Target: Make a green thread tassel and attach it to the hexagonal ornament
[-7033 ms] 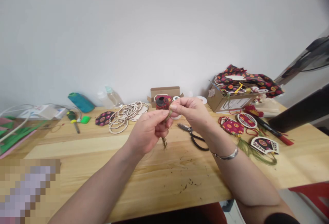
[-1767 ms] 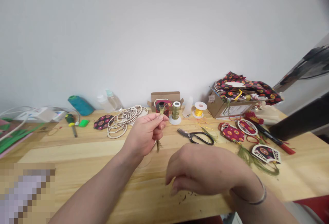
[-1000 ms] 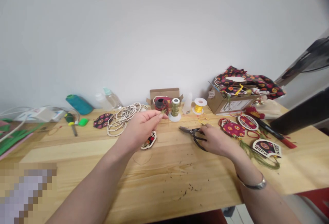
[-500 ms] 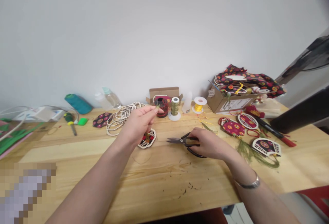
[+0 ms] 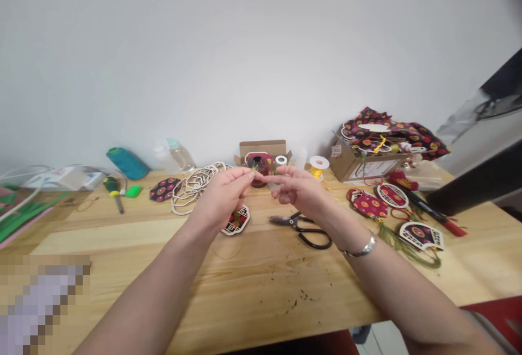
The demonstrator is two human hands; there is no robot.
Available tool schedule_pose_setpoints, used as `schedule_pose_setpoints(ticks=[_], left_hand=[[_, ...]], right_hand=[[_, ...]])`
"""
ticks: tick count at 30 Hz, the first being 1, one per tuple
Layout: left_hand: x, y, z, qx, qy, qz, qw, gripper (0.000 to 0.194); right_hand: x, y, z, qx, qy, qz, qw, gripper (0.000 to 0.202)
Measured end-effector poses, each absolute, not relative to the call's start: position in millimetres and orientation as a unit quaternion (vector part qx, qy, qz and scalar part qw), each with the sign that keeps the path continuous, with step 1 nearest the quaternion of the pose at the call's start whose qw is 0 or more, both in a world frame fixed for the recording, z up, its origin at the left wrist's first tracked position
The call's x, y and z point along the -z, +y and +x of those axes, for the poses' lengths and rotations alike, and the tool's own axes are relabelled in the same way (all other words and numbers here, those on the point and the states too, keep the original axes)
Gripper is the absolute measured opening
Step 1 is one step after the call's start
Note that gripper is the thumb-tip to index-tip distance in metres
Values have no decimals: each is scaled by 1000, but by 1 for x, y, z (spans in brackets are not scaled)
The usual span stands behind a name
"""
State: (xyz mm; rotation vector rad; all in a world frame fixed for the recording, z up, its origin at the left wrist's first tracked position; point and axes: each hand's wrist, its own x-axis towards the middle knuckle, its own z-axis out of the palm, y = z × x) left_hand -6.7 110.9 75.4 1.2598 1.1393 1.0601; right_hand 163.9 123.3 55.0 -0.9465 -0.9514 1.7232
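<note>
My left hand [image 5: 230, 189] is raised over the table, thumb and forefinger pinching a small tuft of green thread [image 5: 254, 169] whose ends stick out. Close beside it, my right hand [image 5: 299, 189] stretches its forefinger to the tuft, thumb apart, with nothing seen in its grip. Black-handled scissors [image 5: 299, 226] lie on the wood below my right hand. Partly behind my left wrist rests a lattice-framed fabric ornament [image 5: 238, 220]. A dark red thread spool [image 5: 259, 178] stands behind the fingertips, and a green thread spool [image 5: 281, 160] is mostly covered by my right hand.
Pale wooden cutouts [image 5: 191, 186] and a teal thread cone [image 5: 128, 163] are at the left. A yellow spool [image 5: 318, 166] and a cardboard box [image 5: 359, 164] of fabric stand at the back. Finished ornaments [image 5: 420, 234] with green tassels lie right. Dark scraps [image 5: 302, 294] dot the front.
My right hand has let go of the scissors, leaving them on the table, and has moved up and left to my left hand. The left hand keeps its pinch on the thread.
</note>
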Motion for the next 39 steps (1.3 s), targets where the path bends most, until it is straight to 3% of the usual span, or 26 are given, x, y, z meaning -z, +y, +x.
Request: schedule_pose_setpoints(ticks=[10,15,19,21,24,26,28,30,32,39], left_hand=[[-76,109,-4,-432,479,522,558,21],[-76,110,-3,-433,479,519,561,21],[-75,113,-7,-438,470,521,562,21],[-75,113,-8,-442,466,527,556,21],[-76,112,-10,-439,470,531,552,20],[-78,109,-9,-431,469,536,554,21],[-80,106,-7,-420,461,540,565,21],[-81,103,-5,-407,452,539,582,21],[-82,100,-4,-398,444,542,593,21],[-80,96,-5,-360,430,564,606,21]], right_hand=[[-101,152,186,-666,-373,-286,580,30],[-134,143,209,-490,-514,-335,619,19],[-154,100,222,-333,-574,-367,652,25],[-159,72,230,-270,-654,-415,571,23],[-157,46,238,-226,-827,-457,237,8],[-150,49,237,-158,-836,-479,215,19],[-140,65,231,-103,-803,-510,290,22],[-128,88,221,-126,-773,-489,383,19],[-118,108,209,-205,-768,-434,424,16],[-88,130,187,-436,-752,-300,392,38]])
